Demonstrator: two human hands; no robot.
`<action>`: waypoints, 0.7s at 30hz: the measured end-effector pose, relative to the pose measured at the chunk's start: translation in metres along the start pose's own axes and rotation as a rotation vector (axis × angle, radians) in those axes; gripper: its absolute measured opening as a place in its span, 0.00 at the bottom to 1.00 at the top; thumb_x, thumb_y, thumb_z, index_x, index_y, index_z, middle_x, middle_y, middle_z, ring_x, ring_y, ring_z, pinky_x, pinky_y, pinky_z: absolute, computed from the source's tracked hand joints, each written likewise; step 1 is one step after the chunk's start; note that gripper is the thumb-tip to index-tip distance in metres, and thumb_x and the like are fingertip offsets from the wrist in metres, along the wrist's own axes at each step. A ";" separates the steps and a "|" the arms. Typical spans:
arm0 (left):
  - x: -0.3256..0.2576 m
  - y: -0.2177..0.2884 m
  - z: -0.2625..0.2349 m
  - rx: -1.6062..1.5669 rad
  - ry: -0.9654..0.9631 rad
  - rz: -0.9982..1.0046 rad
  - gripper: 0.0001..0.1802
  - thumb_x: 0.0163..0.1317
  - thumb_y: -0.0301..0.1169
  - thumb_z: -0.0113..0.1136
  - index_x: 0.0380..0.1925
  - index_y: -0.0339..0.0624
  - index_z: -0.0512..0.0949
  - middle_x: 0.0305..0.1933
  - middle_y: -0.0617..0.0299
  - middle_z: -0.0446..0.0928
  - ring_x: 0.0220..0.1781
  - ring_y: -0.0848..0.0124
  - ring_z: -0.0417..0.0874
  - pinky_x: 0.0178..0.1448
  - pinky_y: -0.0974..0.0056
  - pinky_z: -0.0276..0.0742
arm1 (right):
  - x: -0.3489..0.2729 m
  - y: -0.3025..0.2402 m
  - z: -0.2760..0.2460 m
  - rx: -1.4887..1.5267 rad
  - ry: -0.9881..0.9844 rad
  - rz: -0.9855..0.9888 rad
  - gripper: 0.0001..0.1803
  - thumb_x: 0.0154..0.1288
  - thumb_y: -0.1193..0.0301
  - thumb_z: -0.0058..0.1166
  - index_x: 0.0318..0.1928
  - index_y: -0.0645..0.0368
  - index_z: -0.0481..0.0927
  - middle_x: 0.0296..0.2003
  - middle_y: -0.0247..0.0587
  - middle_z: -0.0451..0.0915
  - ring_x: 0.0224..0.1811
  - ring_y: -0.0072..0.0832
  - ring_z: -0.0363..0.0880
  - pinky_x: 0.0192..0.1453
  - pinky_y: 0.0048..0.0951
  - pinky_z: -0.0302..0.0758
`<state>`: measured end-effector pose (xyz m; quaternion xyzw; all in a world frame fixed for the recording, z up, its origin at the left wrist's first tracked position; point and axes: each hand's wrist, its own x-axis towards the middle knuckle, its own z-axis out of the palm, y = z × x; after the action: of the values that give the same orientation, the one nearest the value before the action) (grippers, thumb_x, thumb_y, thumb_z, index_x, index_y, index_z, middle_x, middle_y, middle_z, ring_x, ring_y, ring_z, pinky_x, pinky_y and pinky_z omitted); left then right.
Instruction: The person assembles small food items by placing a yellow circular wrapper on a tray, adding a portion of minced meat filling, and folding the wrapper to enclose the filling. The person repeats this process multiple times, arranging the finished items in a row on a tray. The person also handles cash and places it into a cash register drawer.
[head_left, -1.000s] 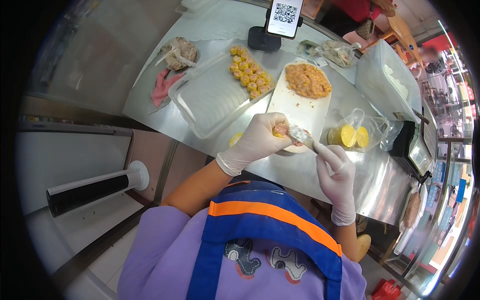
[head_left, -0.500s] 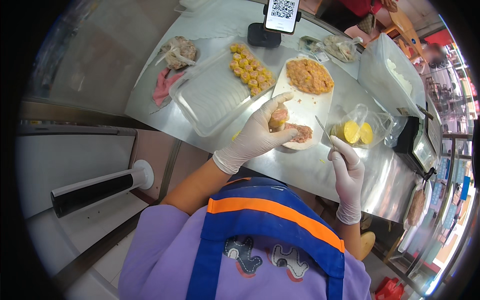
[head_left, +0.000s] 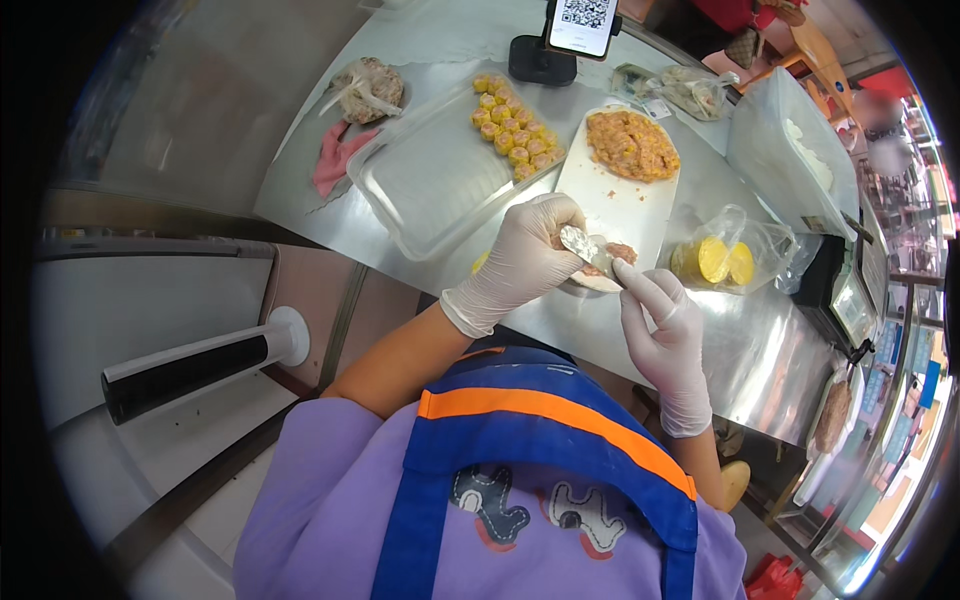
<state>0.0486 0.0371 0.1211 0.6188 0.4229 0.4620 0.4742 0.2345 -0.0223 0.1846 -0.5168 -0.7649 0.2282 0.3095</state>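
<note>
My gloved left hand [head_left: 525, 245] is closed around a small yellow-skinned dumpling, now mostly hidden by the fingers and a blade. In my gloved right hand [head_left: 665, 325], a metal spreading knife [head_left: 578, 242] is pinched by its handle, its shiny flat end at the dumpling's top. Beneath the hands lies a white board [head_left: 612, 205]. At its near end is a small patch of pink minced meat [head_left: 622, 251], partly covered by the knife and fingers. A big mound of orange-pink filling [head_left: 632, 146] sits at its far end.
Left of the board, a clear plastic tray [head_left: 415, 195] holds rows of yellow dumplings [head_left: 513, 125]. Yellow round wrappers [head_left: 714, 260] lie bagged at right, near a scale [head_left: 852, 290] and a tall clear bin [head_left: 790, 150]. A phone on a stand [head_left: 545, 60] is at the back.
My right hand has moved left and up, bringing the knife from beside the board onto the dumpling. My left hand has turned slightly, still holding the dumpling.
</note>
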 end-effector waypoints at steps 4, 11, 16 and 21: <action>-0.006 -0.001 -0.017 0.090 0.057 -0.043 0.10 0.57 0.24 0.66 0.24 0.40 0.73 0.26 0.70 0.72 0.29 0.82 0.72 0.33 0.74 0.69 | -0.009 0.006 -0.009 0.114 0.007 0.127 0.16 0.59 0.83 0.53 0.48 0.61 0.81 0.31 0.42 0.78 0.34 0.29 0.79 0.39 0.25 0.73; 0.041 -0.071 -0.096 -1.098 0.413 -0.572 0.05 0.64 0.27 0.57 0.37 0.40 0.71 0.32 0.61 0.74 0.36 0.69 0.78 0.44 0.64 0.74 | -0.062 0.068 -0.001 0.225 0.090 0.537 0.16 0.65 0.79 0.48 0.52 0.67 0.79 0.41 0.41 0.82 0.43 0.21 0.78 0.49 0.21 0.72; 0.100 -0.128 -0.130 -0.547 0.487 -0.381 0.10 0.61 0.26 0.57 0.42 0.37 0.75 0.38 0.58 0.77 0.48 0.63 0.79 0.55 0.59 0.73 | -0.085 0.083 0.019 0.222 -0.001 0.755 0.17 0.65 0.77 0.50 0.53 0.68 0.78 0.37 0.38 0.81 0.38 0.20 0.75 0.47 0.23 0.72; 0.148 -0.152 -0.137 0.306 0.431 -0.190 0.11 0.52 0.24 0.61 0.38 0.36 0.79 0.38 0.55 0.77 0.49 0.62 0.80 0.51 0.63 0.75 | -0.091 0.090 0.019 0.176 0.036 0.758 0.17 0.65 0.77 0.50 0.53 0.68 0.78 0.39 0.42 0.81 0.41 0.23 0.77 0.50 0.24 0.72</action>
<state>-0.0655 0.2358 0.0150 0.5281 0.6352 0.4671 0.3154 0.3044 -0.0750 0.0893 -0.7382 -0.4918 0.3819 0.2596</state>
